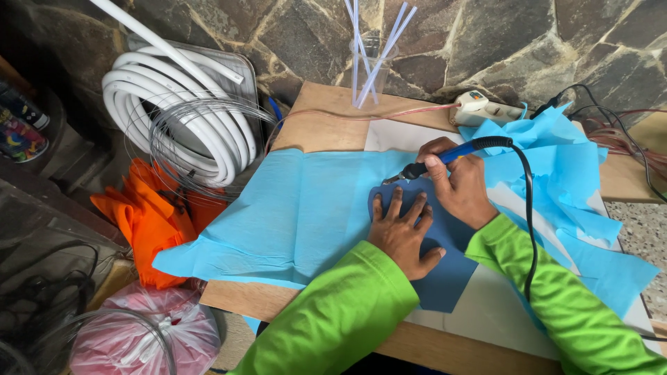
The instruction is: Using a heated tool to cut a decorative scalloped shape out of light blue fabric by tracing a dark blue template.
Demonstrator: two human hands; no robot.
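My left hand [403,232] lies flat, fingers spread, on a dark blue template sheet [445,274] that rests on light blue fabric [306,208]. My right hand [458,184] grips a blue-handled soldering iron [451,154]; its metal tip touches the fabric at the template's upper left edge, just above my left fingertips. The iron's black cord [529,215] runs over my right green sleeve.
A wooden table [313,128] carries a clear cup of plastic straws [368,66], a white power strip [479,107] and crumpled blue fabric scraps [577,160]. Left of the table lie a white hose coil [180,118], wire loops, orange cloth [149,215] and a pink bag [132,333].
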